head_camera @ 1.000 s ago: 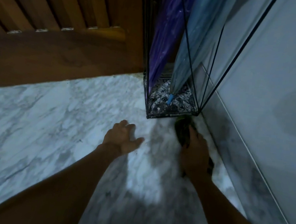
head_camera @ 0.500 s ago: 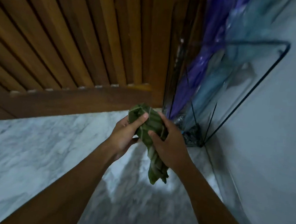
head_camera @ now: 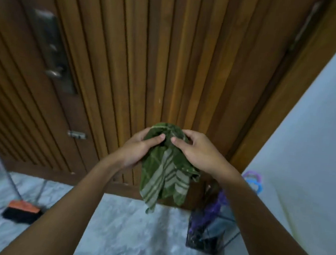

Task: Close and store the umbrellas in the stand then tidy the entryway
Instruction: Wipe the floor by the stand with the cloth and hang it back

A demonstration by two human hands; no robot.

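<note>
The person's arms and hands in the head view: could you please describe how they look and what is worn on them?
Both forearms are bare right down to the frame's bottom edge, with no sleeve visible. The left hand and right hand wear no gloves, and no watch, bracelet or ring shows. Fingernails look short and plain.

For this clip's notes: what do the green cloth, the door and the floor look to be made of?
Green cloth: soft woven fabric, matte, with pale stripes; it drapes limp from the left hand and right hand.
Door: wood, brown with a slight sheen, in vertical slats.
Floor: looks like polished marble or marble-look tile, with grey veining on white.
</note>
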